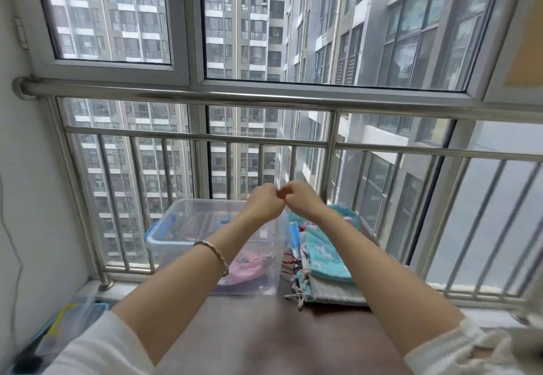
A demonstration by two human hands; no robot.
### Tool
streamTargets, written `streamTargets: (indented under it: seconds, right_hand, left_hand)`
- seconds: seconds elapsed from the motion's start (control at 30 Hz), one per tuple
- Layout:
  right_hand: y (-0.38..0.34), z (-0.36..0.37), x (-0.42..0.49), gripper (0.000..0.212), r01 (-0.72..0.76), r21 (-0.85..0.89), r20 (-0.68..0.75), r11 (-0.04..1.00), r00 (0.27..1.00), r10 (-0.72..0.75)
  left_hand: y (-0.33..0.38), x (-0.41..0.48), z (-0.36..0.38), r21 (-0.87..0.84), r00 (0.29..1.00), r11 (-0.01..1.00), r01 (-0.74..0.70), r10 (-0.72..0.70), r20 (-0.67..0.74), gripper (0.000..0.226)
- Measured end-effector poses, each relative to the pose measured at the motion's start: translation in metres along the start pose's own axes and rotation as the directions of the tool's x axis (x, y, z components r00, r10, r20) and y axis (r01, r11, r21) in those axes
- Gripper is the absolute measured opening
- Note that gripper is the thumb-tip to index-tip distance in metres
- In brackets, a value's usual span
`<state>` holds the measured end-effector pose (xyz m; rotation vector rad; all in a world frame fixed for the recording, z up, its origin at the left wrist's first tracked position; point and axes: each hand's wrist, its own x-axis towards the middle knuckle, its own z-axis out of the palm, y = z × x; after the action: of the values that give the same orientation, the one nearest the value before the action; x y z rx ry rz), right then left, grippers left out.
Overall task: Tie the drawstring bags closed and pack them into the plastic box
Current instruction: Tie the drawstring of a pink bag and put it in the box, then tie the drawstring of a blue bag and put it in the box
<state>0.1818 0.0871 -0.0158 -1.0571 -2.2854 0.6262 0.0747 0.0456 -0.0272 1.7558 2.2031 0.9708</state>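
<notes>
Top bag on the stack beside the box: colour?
Top bag: teal with white print, head view.

You are on a glazed balcony of a high-rise home: a steel railing (264, 99) runs before the large windows (192, 36), and tall apartment towers (235, 21) stand close outside.
</notes>
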Motion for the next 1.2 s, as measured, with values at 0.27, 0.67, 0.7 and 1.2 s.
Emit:
streamTargets:
  seconds: [0.27,0.67,0.7,1.2]
  right_hand:
    - [0.09,-0.045,-0.081,0.034,-0.187,-0.053,-0.005,0.981,0.982,0.187]
    - [0.175,-0.006,-0.131,0.044,-0.273,-0.501,0.092,0.821,0.927,0.364]
    - [0.175,-0.006,-0.131,0.043,-0.276,-0.494,0.086,0.825,0.928,0.362]
    - [0.065,-0.108,-0.103,0.02,-0.042,0.08,-0.388,0.996,0.919,0.07]
  left_hand:
    - [0.075,-0.046,0.086,0.08,0.962,0.981,-0.179,0.157,0.225,0.011]
    - [0.047,-0.087,0.136,0.581,0.97,0.794,-0.18,0.044,0.24,0.037]
    - [0.047,-0.087,0.134,0.563,0.97,0.804,-0.193,0.071,0.232,0.036]
    - [0.112,-0.064,0.019,-0.141,0.939,0.942,-0.304,0.271,-0.211,0.019]
